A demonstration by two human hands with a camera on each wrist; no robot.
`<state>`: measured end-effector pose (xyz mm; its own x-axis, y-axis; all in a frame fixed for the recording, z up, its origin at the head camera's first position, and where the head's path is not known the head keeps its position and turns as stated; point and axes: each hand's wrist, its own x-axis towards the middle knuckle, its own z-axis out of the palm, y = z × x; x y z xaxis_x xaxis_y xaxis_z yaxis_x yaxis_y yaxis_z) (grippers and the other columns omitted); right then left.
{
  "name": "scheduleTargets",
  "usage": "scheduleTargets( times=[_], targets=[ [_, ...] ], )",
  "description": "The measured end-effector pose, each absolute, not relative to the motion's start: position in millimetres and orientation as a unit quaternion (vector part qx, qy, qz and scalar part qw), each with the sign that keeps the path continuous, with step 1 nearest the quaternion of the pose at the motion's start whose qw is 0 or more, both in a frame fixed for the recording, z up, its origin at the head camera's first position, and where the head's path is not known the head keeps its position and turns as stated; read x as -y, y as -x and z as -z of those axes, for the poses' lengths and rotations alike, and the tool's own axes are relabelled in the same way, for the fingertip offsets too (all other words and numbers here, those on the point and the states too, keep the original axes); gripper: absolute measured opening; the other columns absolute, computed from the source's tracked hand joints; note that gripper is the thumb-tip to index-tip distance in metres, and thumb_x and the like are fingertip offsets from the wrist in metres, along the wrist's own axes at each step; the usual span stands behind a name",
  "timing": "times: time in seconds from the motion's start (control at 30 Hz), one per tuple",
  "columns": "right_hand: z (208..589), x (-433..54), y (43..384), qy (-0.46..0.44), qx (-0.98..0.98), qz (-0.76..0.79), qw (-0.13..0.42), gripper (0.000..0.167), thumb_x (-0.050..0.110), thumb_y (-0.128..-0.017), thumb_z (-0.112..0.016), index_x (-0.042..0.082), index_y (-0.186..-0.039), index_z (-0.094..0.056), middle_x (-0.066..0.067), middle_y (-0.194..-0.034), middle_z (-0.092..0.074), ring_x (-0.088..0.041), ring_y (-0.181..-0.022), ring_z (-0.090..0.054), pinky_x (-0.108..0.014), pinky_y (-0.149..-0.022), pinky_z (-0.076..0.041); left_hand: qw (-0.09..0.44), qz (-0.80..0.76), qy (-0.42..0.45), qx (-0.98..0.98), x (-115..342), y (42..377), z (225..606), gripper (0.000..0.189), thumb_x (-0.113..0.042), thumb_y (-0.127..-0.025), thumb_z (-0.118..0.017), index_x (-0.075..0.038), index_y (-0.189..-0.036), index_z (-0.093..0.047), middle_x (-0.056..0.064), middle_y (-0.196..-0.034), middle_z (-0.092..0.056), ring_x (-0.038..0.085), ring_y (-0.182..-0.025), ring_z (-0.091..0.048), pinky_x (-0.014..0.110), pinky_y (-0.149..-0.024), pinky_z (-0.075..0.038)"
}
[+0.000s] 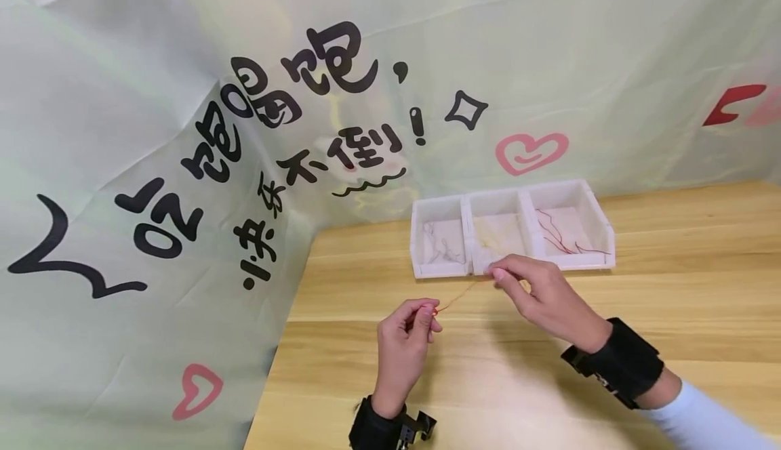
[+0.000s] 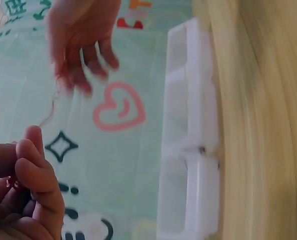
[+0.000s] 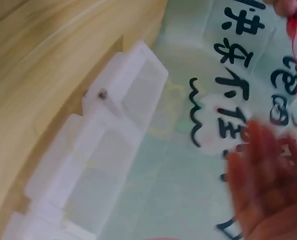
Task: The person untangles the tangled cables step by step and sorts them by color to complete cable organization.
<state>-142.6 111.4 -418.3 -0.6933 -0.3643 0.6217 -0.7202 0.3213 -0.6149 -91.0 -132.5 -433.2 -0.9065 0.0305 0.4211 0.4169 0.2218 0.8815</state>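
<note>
A thin red thread [image 1: 456, 298] runs between my two hands over the table, rising toward the right. My left hand [image 1: 404, 341] pinches its lower end between thumb and fingertips, with a bit of red bunched there. Thumb and forefinger of my right hand [image 1: 546, 294] pinch the upper end, in front of the white tray's middle compartment. In the left wrist view the thread [image 2: 52, 107] hangs in a loose curve, and the right hand's other fingers [image 2: 94, 62] are spread. The right hand [image 3: 268, 185] is blurred in the right wrist view.
A white three-compartment tray [image 1: 442, 274] stands at the back of the wooden table [image 1: 342, 280]. Whitish threads [image 1: 442, 247] lie in its left compartment, yellowish threads [image 1: 485, 233] in the middle, red threads [image 1: 564, 236] on the right. A printed cloth [image 1: 152, 64] hangs behind and at the left.
</note>
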Motion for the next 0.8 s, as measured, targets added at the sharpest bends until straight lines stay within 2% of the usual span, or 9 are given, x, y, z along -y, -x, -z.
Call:
scheduleTargets(
  times=[0.1, 0.17, 0.23, 0.33, 0.37, 0.43, 0.57, 0.7, 0.8],
  targets=[
    [417.9, -97.9, 135.5, -0.334, 0.808, -0.452, 0.176, 0.030, 0.009, -0.098, -0.067, 0.006, -0.128, -0.066, 0.001, -0.116, -0.070, -0.013, -0.097, -0.066, -0.025, -0.080, -0.053, 0.152, 0.615, 0.159, 0.758, 122.4, 90.9, 430.1, 0.015, -0.018, -0.102, -0.062, -0.008, -0.103, -0.073, 0.004, -0.075, -0.069, 0.028, -0.058, -0.062, 0.028, -0.054, -0.053],
    [419.1, -89.2, 131.3, -0.345, 0.808, -0.455, 0.143, 0.039, 0.017, -0.097, -0.070, 0.005, -0.132, -0.063, 0.001, -0.114, -0.069, -0.011, -0.094, -0.065, -0.028, -0.075, -0.054, 0.151, 0.613, 0.185, 0.753, 116.3, 91.8, 427.0, 0.016, -0.016, -0.102, -0.060, -0.006, -0.104, -0.072, 0.005, -0.077, -0.069, 0.024, -0.060, -0.063, 0.028, -0.054, -0.053],
    [421.2, -82.4, 128.4, -0.370, 0.794, -0.471, 0.107, 0.034, 0.020, -0.095, -0.073, 0.007, -0.126, -0.067, 0.004, -0.105, -0.069, -0.008, -0.084, -0.063, -0.028, -0.068, -0.053, 0.153, 0.614, 0.216, 0.744, 111.9, 92.4, 424.1, 0.015, -0.012, -0.103, -0.058, -0.003, -0.105, -0.070, 0.007, -0.078, -0.068, 0.021, -0.060, -0.062, 0.028, -0.053, -0.053],
    [425.8, -77.8, 125.7, -0.412, 0.758, -0.500, 0.082, 0.014, 0.013, -0.094, -0.073, 0.016, -0.107, -0.072, 0.011, -0.089, -0.065, -0.004, -0.073, -0.058, -0.023, -0.061, -0.049, 0.157, 0.615, 0.257, 0.729, 108.8, 93.2, 422.4, 0.014, -0.005, -0.103, -0.054, 0.000, -0.108, -0.067, 0.011, -0.080, -0.067, 0.021, -0.057, -0.060, 0.027, -0.049, -0.051],
    [427.3, -77.7, 125.2, -0.428, 0.745, -0.503, 0.088, 0.012, 0.009, -0.094, -0.072, 0.018, -0.102, -0.071, 0.012, -0.086, -0.063, -0.003, -0.072, -0.056, -0.021, -0.061, -0.048, 0.160, 0.615, 0.265, 0.726, 108.4, 93.3, 422.2, 0.015, -0.003, -0.103, -0.054, 0.000, -0.110, -0.066, 0.012, -0.079, -0.067, 0.022, -0.055, -0.059, 0.026, -0.048, -0.051],
    [428.3, -78.8, 123.8, -0.448, 0.734, -0.499, 0.106, 0.019, 0.004, -0.095, -0.070, 0.023, -0.093, -0.069, 0.014, -0.080, -0.058, 0.000, -0.067, -0.050, -0.015, -0.059, -0.043, 0.162, 0.613, 0.277, 0.722, 108.7, 93.8, 422.2, 0.019, 0.001, -0.103, -0.053, 0.000, -0.117, -0.065, 0.013, -0.079, -0.068, 0.023, -0.052, -0.059, 0.026, -0.045, -0.050],
    [427.4, -87.5, 122.5, -0.449, 0.746, -0.467, 0.156, 0.027, -0.002, -0.093, -0.068, 0.024, -0.096, -0.070, 0.016, -0.078, -0.051, 0.004, -0.065, -0.042, -0.010, -0.059, -0.037, 0.158, 0.582, 0.273, 0.750, 111.0, 94.6, 421.2, 0.024, -0.002, -0.102, -0.056, -0.002, -0.125, -0.065, 0.010, -0.079, -0.071, 0.016, -0.051, -0.061, 0.022, -0.045, -0.049],
    [424.8, -103.3, 121.4, -0.428, 0.754, -0.461, 0.188, 0.032, -0.009, -0.088, -0.070, 0.022, -0.096, -0.072, 0.018, -0.080, -0.052, 0.004, -0.066, -0.044, -0.012, -0.061, -0.040, 0.145, 0.532, 0.256, 0.794, 113.4, 95.7, 421.7, 0.017, -0.012, -0.101, -0.061, -0.006, -0.114, -0.071, 0.002, -0.077, -0.072, 0.007, -0.053, -0.060, 0.018, -0.046, -0.047],
    [424.3, -113.3, 121.3, -0.416, 0.752, -0.469, 0.203, 0.034, -0.012, -0.085, -0.070, 0.022, -0.093, -0.070, 0.017, -0.079, -0.056, 0.003, -0.065, -0.046, -0.012, -0.060, -0.042, 0.134, 0.538, 0.248, 0.794, 114.9, 96.8, 422.4, 0.015, -0.015, -0.101, -0.062, -0.006, -0.106, -0.072, 0.003, -0.077, -0.072, 0.011, -0.054, -0.064, 0.021, -0.047, -0.049]
  ],
)
